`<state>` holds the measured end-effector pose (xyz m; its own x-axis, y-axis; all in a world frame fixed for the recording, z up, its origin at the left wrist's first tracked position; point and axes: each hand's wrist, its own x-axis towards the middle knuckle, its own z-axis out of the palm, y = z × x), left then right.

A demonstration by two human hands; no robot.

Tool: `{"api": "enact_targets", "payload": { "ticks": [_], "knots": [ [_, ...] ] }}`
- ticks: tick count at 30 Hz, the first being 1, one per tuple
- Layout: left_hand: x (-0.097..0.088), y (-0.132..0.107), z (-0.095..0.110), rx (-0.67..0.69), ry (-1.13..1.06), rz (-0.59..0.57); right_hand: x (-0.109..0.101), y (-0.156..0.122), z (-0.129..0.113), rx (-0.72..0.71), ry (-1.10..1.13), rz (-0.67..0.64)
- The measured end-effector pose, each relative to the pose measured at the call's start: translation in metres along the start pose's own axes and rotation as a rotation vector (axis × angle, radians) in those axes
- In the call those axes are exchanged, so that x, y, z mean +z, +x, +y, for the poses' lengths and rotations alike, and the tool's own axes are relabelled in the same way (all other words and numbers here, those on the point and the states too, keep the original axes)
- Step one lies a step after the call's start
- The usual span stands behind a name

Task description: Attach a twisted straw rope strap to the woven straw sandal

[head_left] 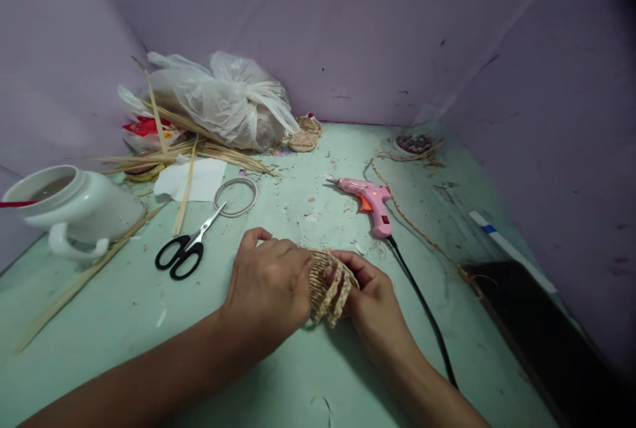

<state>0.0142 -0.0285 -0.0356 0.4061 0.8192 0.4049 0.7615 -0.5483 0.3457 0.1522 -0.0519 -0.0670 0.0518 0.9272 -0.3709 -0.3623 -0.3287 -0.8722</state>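
Between my hands is a small woven straw piece (pixel 320 282), tan, with tight ribbed rows and braided straps across its right side. My left hand (pixel 271 282) is closed around its left side, the back of the hand hiding that part. From the right, my right hand (pixel 370 295) grips the strapped end, a fingertip showing beneath the braids. The piece is close above the table; whether it touches cannot be told. A pink hot glue gun (pixel 365 199) with an orange trigger lies beyond my right hand. Black-handled scissors (pixel 191 246) lie left of my left hand, blades touching a tape ring (pixel 236 197).
A white mug-like jug (pixel 74 206) stands at the left, near dry straw strips (pixel 89 275). A tied plastic bag (pixel 223 100) and a small woven slipper (pixel 305 134) rest by the back wall. Braided cord (pixel 422 236), a black cable (pixel 422 309) and a dark flat object (pixel 541 342) are right.
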Motion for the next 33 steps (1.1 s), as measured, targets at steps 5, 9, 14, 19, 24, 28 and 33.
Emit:
{"api": "enact_targets", "payload": {
  "ticks": [5,9,14,19,24,28,33],
  "knots": [
    [-0.001,0.003,0.004,-0.003,0.04,0.008,0.0,-0.001,0.001,-0.013,0.012,-0.017],
    [-0.001,0.003,0.009,0.038,0.069,0.015,0.0,-0.002,0.001,-0.025,-0.016,-0.016],
    [0.001,0.004,0.013,0.137,0.178,0.054,-0.001,-0.003,0.001,-0.09,-0.097,-0.008],
    [-0.003,0.012,0.017,0.329,0.351,-0.047,0.0,-0.004,0.0,-0.27,-0.257,-0.006],
    [-0.008,0.023,0.019,0.448,0.347,-0.193,0.001,-0.007,-0.004,-0.343,-0.35,0.004],
    [-0.005,0.024,0.008,0.436,0.229,-0.133,0.001,-0.005,-0.005,-0.335,-0.358,0.009],
    [0.003,0.021,-0.006,0.351,0.009,-0.083,0.001,-0.002,-0.001,-0.316,-0.357,0.017]
  ]
}}
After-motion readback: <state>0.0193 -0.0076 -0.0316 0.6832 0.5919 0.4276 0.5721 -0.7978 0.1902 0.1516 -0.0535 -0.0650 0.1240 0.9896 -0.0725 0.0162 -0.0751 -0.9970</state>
